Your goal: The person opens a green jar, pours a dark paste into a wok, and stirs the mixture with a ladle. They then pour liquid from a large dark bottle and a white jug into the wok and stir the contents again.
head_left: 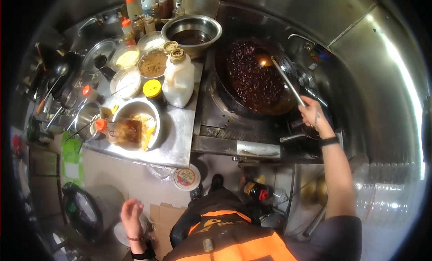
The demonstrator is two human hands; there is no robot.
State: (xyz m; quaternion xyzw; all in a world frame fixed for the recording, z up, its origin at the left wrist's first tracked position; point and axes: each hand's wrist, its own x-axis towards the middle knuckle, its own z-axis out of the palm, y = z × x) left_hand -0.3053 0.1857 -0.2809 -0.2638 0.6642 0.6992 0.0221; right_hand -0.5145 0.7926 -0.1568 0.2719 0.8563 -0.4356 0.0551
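My right hand (311,113) is wrapped round the long metal handle of a ladle (288,82). The ladle's bowl rests in a large black wok (220,83) on the stove. Dark reddish-brown food (247,74), with small pale bits and glossy oil, covers the wok's inside. Low at my left side hangs my left hand (132,216), loosely curled with the fingers apart and nothing in it. Below that hand are a pale round lid or bucket top (123,233) and a cardboard box (164,218).
On the steel counter (177,139) left of the stove stand a steel basin (216,31) of dark liquid, a white jug (180,81), a yellow-capped jar (153,92), bowls of powders and squeeze bottles. A white pot (155,115) holds a tilted orange-capped bottle (121,131). A white tub (186,178) stands below.
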